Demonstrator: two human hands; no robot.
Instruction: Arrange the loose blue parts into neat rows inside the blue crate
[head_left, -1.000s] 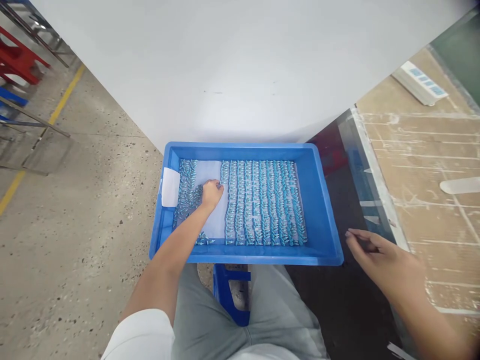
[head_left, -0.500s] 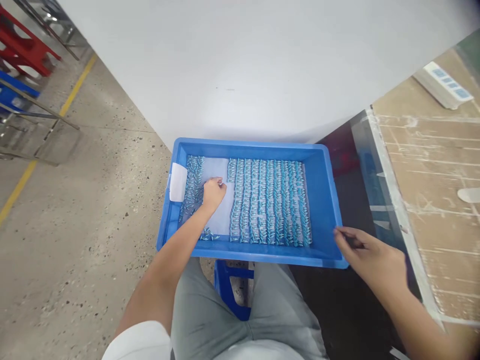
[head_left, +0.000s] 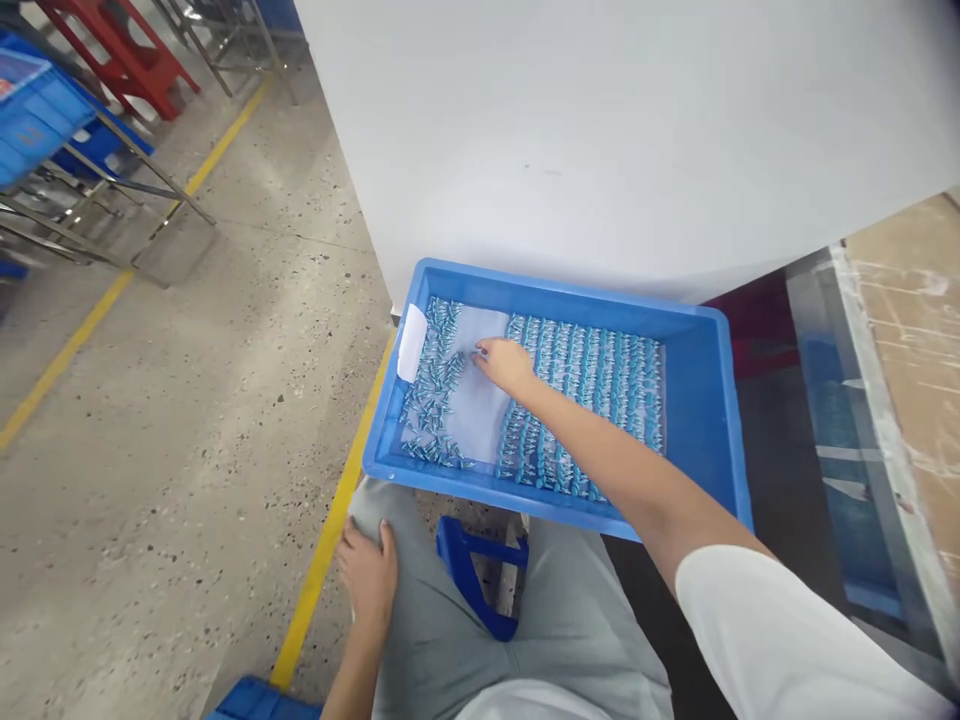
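A blue plastic bin (head_left: pixel 652 300) holds many small teal pieces with slim pale tips. At its left end the loose pieces (head_left: pixel 431 400) lie jumbled; to the right, other pieces stand in neat rows (head_left: pixel 592 365). A bare strip of pale liner (head_left: pixel 476 415) separates them. My right hand (head_left: pixel 506 365) reaches over the rows, its fingertips pinched above the strip beside the loose pieces. Whatever is between those fingertips is too small to make out. My left hand (head_left: pixel 367 575) rests on my knee, fingers apart, holding nothing.
A white panel (head_left: pixel 600 130) rises behind the bin. To the right is a worn brown table (head_left: pixel 915 340). Below the bin, a blue stool (head_left: pixel 476 580) shows between my legs. Yellow floor lines (head_left: pixel 322 560), a red stool (head_left: pixel 124 60) and another blue bin (head_left: pixel 37 120) lie leftward.
My left hand has left the bin and dropped to my knee. My right hand has moved from the bin's right rim to the bare strip. The view has shifted left.
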